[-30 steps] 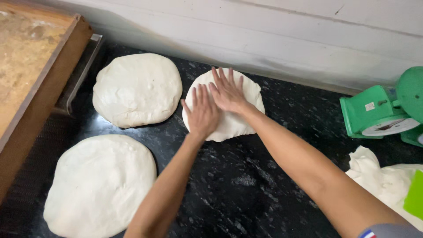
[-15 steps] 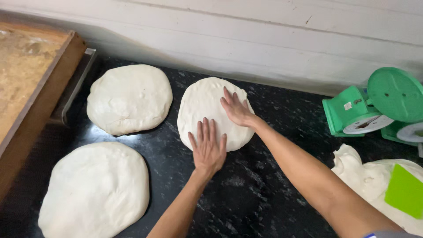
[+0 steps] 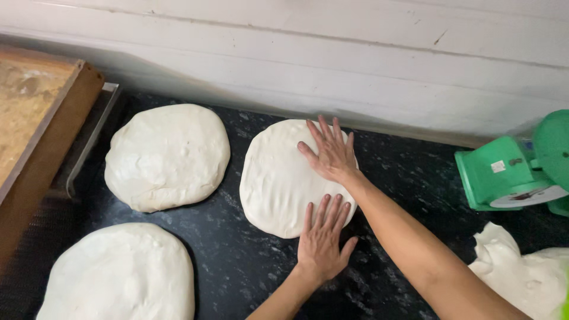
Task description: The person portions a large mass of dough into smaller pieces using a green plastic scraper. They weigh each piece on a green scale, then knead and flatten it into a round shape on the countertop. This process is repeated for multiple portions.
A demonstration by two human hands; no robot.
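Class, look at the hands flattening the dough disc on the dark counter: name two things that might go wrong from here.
1. The right hand and left hand both press the right half of the middle dough disc, so it may flatten unevenly.
2. That disc lies close to the neighbouring dough disc; spreading further, the two might touch and stick.

On the worktop (image 3: 237,272), the middle dough round (image 3: 275,178) lies just before the back wall (image 3: 355,65). A second dough round (image 3: 167,155) lies left of it, and a third (image 3: 118,274) left and nearer. Both hands rest flat on the middle round: the right hand (image 3: 329,153) at its far right part, the left hand (image 3: 322,240) at its near right edge. The scale (image 3: 512,172) stands well to its right, the dough heap (image 3: 521,275) right and nearer, the tray (image 3: 35,118) far left.
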